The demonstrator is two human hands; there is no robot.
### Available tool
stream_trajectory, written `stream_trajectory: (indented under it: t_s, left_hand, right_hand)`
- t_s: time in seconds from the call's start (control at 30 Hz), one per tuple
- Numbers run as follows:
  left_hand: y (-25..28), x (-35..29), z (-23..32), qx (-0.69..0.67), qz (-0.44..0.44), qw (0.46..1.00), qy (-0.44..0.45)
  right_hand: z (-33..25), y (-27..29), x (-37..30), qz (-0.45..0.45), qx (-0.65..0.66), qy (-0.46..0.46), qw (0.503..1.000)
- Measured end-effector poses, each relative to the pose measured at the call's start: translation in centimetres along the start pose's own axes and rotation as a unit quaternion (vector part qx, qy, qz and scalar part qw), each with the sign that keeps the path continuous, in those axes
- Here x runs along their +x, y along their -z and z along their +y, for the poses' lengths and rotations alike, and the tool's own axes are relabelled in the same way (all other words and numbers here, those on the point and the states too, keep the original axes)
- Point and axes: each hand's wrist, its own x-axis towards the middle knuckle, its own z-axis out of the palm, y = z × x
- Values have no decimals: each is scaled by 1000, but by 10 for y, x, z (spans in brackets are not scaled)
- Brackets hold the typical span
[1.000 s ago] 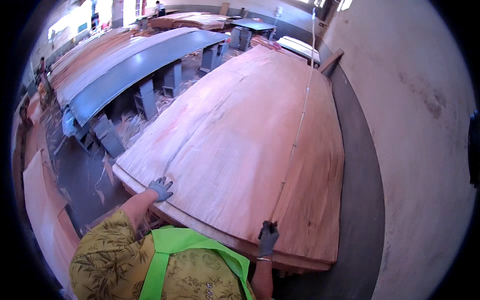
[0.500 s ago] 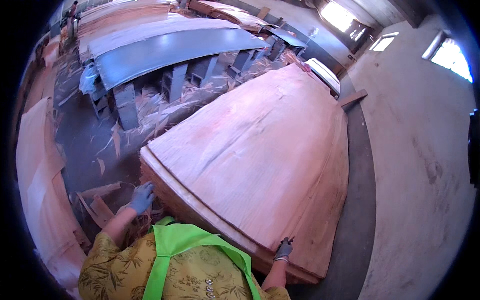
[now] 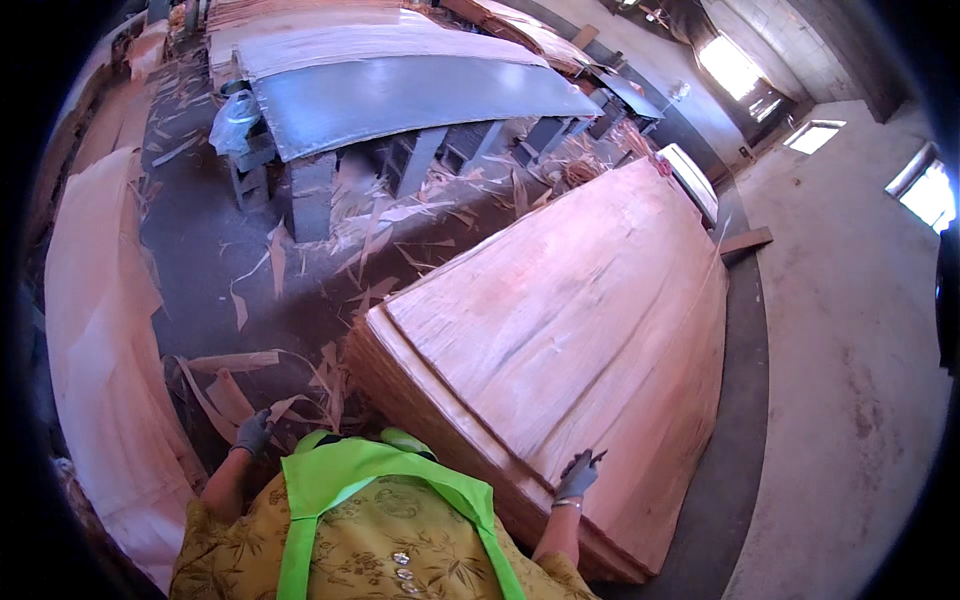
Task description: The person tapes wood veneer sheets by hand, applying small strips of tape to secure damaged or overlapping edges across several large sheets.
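A tall stack of thin wood veneer sheets [image 3: 560,330] lies in front of me and to the right, its layered edge facing me. Over the near right part of its top is my right hand [image 3: 576,477], in a grey glove with dark fingertips. Its fingers are apart and hold nothing; whether they touch the top sheet I cannot tell. My left hand [image 3: 253,434], also gloved, hangs left of the stack, above torn veneer strips [image 3: 230,395] on the floor. Its fingers look loosely bent, with nothing visible in them.
A grey board [image 3: 420,100] rests on concrete blocks [image 3: 312,195] at the back, with veneer scraps beneath. More veneer sheets [image 3: 110,330] lie along the left. A plaster wall [image 3: 850,330] stands at the right, and a wooden piece [image 3: 745,241] juts out near the stack's far end.
The view has turned left, so the stack sits further right. My left hand has moved away from the stack's corner and down. My right hand stays over the near part, its fingers now raised.
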Motion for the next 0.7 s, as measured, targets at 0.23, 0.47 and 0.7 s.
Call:
stream_trajectory:
  t_s: [0.23,0.47,0.7]
  left_hand:
    - [18,10,-67,54,16,998,10]
    - [40,-4,-134,-20,46,997,63]
    - [109,141,-160,-55,66,989,117]
  right_hand:
    - [-15,-86,33,12,9,-73,997]
    - [-12,-185,57,39,-24,-72,996]
    - [-5,-340,14,39,-2,-1,999]
